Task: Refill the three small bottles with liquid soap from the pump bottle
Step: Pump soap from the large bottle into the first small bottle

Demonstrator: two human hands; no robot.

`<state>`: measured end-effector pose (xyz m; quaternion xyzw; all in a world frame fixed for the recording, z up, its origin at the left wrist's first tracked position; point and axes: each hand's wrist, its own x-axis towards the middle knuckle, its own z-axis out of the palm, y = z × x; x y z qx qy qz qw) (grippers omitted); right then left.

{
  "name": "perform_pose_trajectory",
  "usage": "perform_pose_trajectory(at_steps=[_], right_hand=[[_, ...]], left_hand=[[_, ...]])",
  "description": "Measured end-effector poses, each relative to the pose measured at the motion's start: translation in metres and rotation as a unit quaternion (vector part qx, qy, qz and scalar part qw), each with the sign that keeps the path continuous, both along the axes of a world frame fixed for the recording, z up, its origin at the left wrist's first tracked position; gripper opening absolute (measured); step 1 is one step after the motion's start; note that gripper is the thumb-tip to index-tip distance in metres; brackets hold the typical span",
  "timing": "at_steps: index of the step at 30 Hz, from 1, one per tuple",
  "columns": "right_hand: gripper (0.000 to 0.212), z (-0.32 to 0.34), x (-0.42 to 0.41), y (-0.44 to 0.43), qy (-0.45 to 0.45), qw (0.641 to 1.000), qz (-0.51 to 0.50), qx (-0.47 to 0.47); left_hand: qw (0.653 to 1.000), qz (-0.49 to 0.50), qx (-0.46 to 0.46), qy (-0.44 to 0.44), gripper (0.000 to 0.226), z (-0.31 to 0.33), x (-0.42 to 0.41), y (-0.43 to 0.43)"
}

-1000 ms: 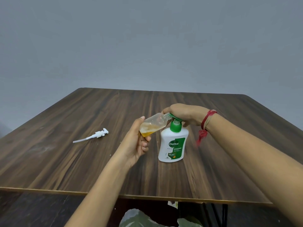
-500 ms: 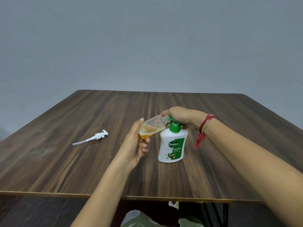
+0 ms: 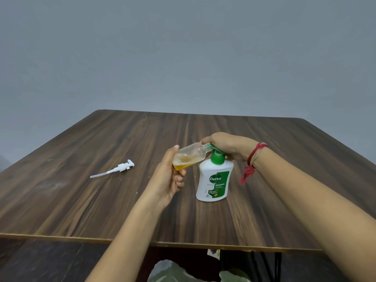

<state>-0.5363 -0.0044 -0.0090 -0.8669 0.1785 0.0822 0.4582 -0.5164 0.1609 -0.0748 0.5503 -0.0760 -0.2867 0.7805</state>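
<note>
On table (image 3: 81, 200) | left hand (image 3: 168, 178) grips small bottle (image 3: 191, 155) | right hand (image 3: 227, 145) clasps pump bottle (image 3: 213, 180)

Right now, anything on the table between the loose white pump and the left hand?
Nothing; head view shows bare table between loose pump and left hand.

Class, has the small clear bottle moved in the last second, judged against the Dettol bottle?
No. The small bottle stays tilted, neck at the green nozzle of the Dettol bottle, in the left hand.

Left hand (image 3: 168, 177) curled – right hand (image 3: 227, 146) palm-down.
</note>
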Motion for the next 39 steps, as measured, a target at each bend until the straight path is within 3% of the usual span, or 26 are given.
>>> perform_pose_trajectory(at_steps=[5,9,14,18,23,27,31,35,39], right_hand=[[0.029,0.0058,0.0001,-0.0006,0.018,0.999,0.01,-0.05],[0.029,0.0004,-0.0012,0.0003,0.001,1.0,0.006,-0.013],[0.029,0.0089,-0.0013,0.0005,0.023,0.997,0.018,-0.069],[0.029,0.0006,-0.0023,-0.0001,0.002,1.0,0.001,0.01],[0.028,0.0078,-0.0009,0.0006,0.021,0.998,0.01,-0.065],[0.029,0.0027,-0.0042,0.0024,-0.002,1.0,0.004,-0.007],[0.031,0.0081,-0.003,0.0025,0.018,0.998,0.011,-0.056],[0.031,0.0031,-0.0021,0.0022,0.012,1.0,-0.003,0.008],[0.029,0.0067,-0.0011,0.0018,0.024,0.998,0.005,-0.057]], left_hand=[[1.0,-0.011,0.001,-0.001,0.04,-0.0008,-0.0014,0.0003],[1.0,0.001,0.0,-0.001,0.039,0.0002,0.0007,0.0001],[1.0,-0.012,-0.002,-0.005,0.039,-0.0008,-0.0008,0.0],[1.0,-0.003,-0.001,-0.002,0.038,-0.0006,0.0014,-0.0009],[1.0,-0.01,-0.006,-0.007,0.038,-0.0012,0.0015,-0.0004],[1.0,0.001,-0.005,-0.002,0.038,-0.0012,0.0016,-0.001],[1.0,-0.003,-0.006,-0.001,0.037,-0.0006,0.0016,-0.0009],[1.0,0.006,-0.006,-0.001,0.037,0.001,0.0032,-0.0017],[1.0,-0.002,-0.003,-0.004,0.038,0.0008,0.0024,-0.0004]])
